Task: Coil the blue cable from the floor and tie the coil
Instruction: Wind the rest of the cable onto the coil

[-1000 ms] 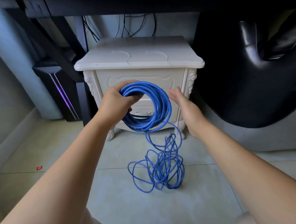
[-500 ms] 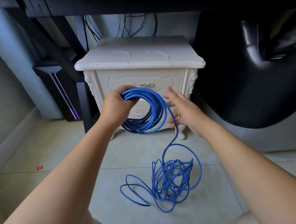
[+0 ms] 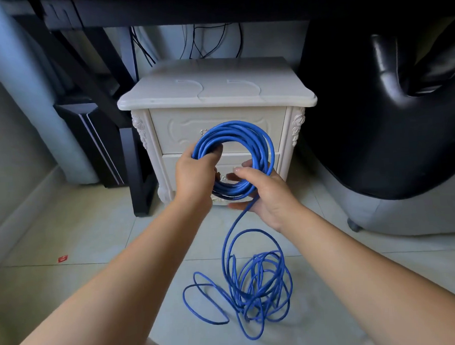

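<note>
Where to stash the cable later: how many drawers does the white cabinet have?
2: the upper drawer under the cabinet top; the lower drawer beneath it, partly behind the coil.

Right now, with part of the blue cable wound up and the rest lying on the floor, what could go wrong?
1. The loose cable on the floor lies in crossed, overlapping loops, so pulling it up could tighten them into a snarl or knot.
2. The coil is not yet tied. Only the left hand and the right hand hold it, so a slack grip might let the turns spring apart.
</note>
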{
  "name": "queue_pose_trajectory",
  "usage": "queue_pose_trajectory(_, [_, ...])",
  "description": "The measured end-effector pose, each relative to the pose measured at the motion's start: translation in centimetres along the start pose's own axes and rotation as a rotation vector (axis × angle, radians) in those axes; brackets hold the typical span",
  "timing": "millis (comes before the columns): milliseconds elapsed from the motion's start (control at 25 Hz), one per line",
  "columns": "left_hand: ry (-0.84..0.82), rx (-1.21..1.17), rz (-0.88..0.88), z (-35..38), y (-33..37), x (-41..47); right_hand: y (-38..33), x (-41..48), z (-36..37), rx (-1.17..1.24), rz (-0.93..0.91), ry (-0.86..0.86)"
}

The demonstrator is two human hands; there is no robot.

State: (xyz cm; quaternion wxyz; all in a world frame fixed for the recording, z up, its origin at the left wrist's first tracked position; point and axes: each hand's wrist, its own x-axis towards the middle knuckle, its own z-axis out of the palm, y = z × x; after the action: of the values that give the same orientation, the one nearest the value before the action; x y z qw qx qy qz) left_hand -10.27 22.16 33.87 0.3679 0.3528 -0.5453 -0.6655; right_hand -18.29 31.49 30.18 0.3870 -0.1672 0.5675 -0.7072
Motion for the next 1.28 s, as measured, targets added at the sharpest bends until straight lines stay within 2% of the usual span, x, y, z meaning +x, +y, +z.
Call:
queue_pose_trajectory(80, [0.021,-0.049,-0.074,0.5,-0.5,-0.5,0.0,0.2,0.4,0.090,-0.055,0.073])
queue_pose_trajectory(200, [-0.031,-0.043,-0.134,0.9,-0.9,-1.0,-0.4,0.4,0.1,0.059,-0.094,0.183])
queue_pose_trajectory(280, [-0.075,0.051,-0.136,0.7,-0.9,-1.0,-0.9,0.6,-0.4,-0.014,-0.135,0.238])
queue_pose_trajectory(400, [-0.150,0.243,-0.101,0.0,-1.0,-0.4,-1.8,0.7,-0.9,-0.243,-0.232,0.291])
queue_pose_trajectory(520, [-0.188,0.500,0.167,-0.4,-1.0,0.0,-2.6,0.5,-1.5,-0.569,-0.297,0.234])
queue_pose_trajectory(640, [-0.314,0.702,0.515,-0.4,-1.2,0.2,-2.8,-0.1,-1.2,-0.924,-0.321,0.116])
queue_pose_trajectory(680, [-0.343,0.784,0.583,-0.4,-1.3,0.3,-2.7,-0.1,-1.0,-1.015,-0.348,0.087])
queue_pose_trajectory(800, [-0.329,0.875,0.562,-0.5,-1.5,0.7,-2.7,-0.4,-0.3,-1.187,-0.462,0.079])
queue_pose_trajectory(920, [-0.281,0.795,0.496,-0.1,-1.7,0.7,-3.0,-0.2,-0.3,-1.093,-0.450,0.183])
queue_pose_trajectory(1080, [-0.207,0.624,0.335,0.0,-1.8,1.0,-2.9,0.4,-1.0,-0.876,-0.204,0.200])
queue_pose_trajectory(1280, [-0.054,0.329,0.063,-0.2,-1.4,1.1,-1.3,0.8,-1.2,-0.374,-0.050,0.135])
